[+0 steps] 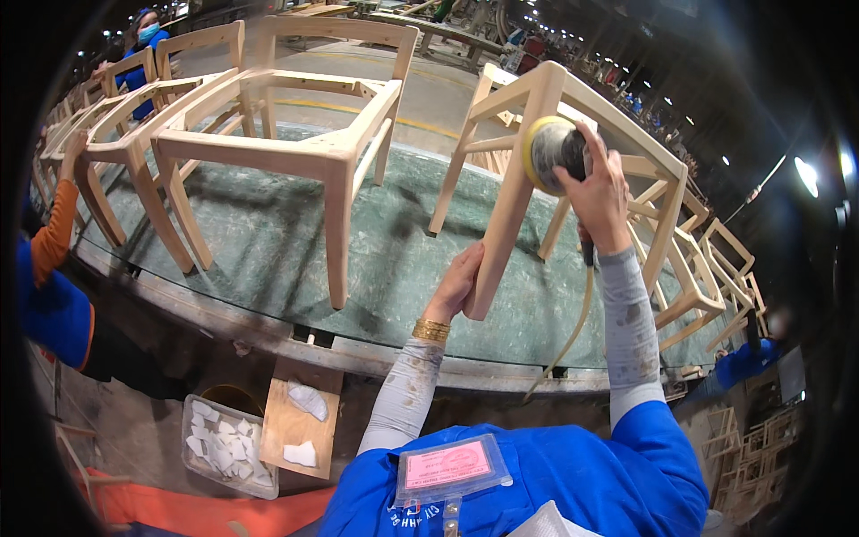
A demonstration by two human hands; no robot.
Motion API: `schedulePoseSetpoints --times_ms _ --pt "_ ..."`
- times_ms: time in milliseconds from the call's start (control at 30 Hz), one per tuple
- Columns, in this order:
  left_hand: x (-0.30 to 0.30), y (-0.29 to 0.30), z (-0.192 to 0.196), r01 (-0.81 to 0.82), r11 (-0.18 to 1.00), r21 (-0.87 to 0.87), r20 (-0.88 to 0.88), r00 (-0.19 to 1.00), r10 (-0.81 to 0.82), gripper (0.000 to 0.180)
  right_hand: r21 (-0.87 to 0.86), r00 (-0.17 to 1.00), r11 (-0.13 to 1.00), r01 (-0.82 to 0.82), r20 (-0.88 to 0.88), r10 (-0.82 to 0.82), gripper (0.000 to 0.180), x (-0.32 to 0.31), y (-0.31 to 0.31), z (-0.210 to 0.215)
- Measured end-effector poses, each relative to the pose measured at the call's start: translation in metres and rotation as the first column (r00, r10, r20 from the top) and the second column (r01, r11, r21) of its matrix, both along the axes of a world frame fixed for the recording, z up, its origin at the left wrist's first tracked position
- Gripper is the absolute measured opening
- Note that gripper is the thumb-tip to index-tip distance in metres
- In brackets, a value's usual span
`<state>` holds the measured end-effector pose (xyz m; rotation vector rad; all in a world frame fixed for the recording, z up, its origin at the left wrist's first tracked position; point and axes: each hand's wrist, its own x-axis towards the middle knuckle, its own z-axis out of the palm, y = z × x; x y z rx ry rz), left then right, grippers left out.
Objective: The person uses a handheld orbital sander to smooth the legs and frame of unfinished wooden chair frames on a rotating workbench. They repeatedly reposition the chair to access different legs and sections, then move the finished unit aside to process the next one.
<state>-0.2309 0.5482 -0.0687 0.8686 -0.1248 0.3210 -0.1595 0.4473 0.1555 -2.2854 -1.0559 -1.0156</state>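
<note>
The chair frame (506, 224) is pale tan, the sander (548, 154) yellow-edged, the table (398, 264) mottled green. Near, the shirt (555, 479) is blue, the badge (452, 467) pink, the right sleeve (629, 322) grey with brown blotches.

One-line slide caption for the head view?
Right hand holds sander against wooden chair leg; left hand holds its near end.

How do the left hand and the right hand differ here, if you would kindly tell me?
The left hand holds a chair leg near its lower end, while the right hand grips a sander higher up. The left hand wears gold bangles; the right hand shows none. Both hands are bare and come out of grey sleeves.
</note>
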Motion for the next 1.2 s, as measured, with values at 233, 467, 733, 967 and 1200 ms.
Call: schedulePoseSetpoints --times_ms 233,467,733,967,1200 --pt "-0.002 0.003 -0.001 0.007 0.999 -0.036 0.0 1.0 -0.007 0.044 -0.009 0.999 0.999 0.05 -0.016 -0.05 0.071 -0.011 0.011 -0.002" --pt "-0.001 0.002 -0.006 0.035 0.997 -0.062 -0.035 0.999 -0.037 0.044 -0.06 0.997 0.997 0.053 -0.048 -0.056 0.072 -0.013 0.014 0.002" --pt "0.002 0.002 -0.001 0.039 0.997 -0.072 -0.034 0.999 -0.042 0.044 -0.089 0.997 0.995 0.041 -0.066 -0.047 0.071 -0.012 0.014 0.006" --pt "0.003 0.006 0.003 0.033 0.991 -0.132 0.024 0.999 -0.03 0.042 -0.2 0.98 0.973 -0.114 -0.182 0.077 0.07 -0.026 -0.027 -0.005" --pt "0.005 0.003 -0.003 0.075 0.976 -0.206 0.036 0.997 -0.069 0.04 -0.149 0.991 0.986 -0.079 -0.117 0.061 0.071 -0.013 -0.018 0.002"
